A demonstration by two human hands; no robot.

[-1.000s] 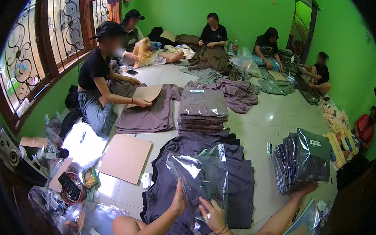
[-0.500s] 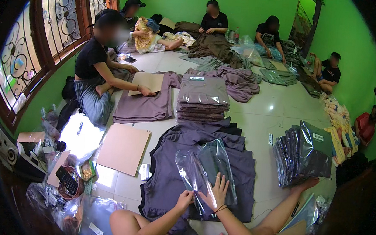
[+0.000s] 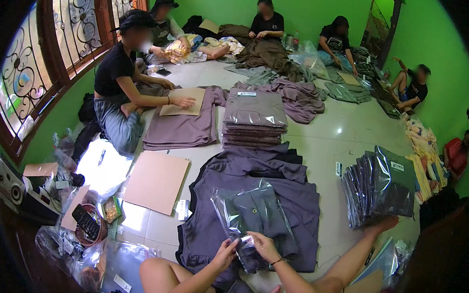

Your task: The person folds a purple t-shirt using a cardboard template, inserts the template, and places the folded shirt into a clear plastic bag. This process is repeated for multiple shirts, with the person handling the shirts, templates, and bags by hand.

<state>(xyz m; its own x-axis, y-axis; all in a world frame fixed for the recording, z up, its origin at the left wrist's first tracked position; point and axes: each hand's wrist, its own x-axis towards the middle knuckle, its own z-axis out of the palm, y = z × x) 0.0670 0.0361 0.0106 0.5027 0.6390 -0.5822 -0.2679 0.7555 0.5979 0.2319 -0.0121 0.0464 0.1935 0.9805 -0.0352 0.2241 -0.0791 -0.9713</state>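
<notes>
A clear plastic bag [image 3: 226, 209] with a folded dark grey garment [image 3: 260, 216] in it lies before me. A small round eyelet shows on the garment. At the bag's near edge, the fingers of my left hand [image 3: 225, 253] are closed on the plastic. My right hand [image 3: 264, 248] pinches the same edge just beside it, fingers bent. Beneath the bag, loose dark purple-grey garments [image 3: 201, 219] are spread on the floor. Right of them, bagged folded garments [image 3: 372, 191] lean in an overlapping row.
A stack of bagged garments [image 3: 254, 118] stands ahead. At left lie a cardboard sheet [image 3: 157, 182], a white tag [image 3: 183, 209] and a basket [image 3: 91, 234] with a phone. A co-worker [image 3: 124, 77] handles cardboard on a mauve garment; several others sit along the walls.
My right hand has gone from lying spread on the bag to pinching its near edge. The bag has turned and shifted slightly left, and the folded garment shows more plainly.
</notes>
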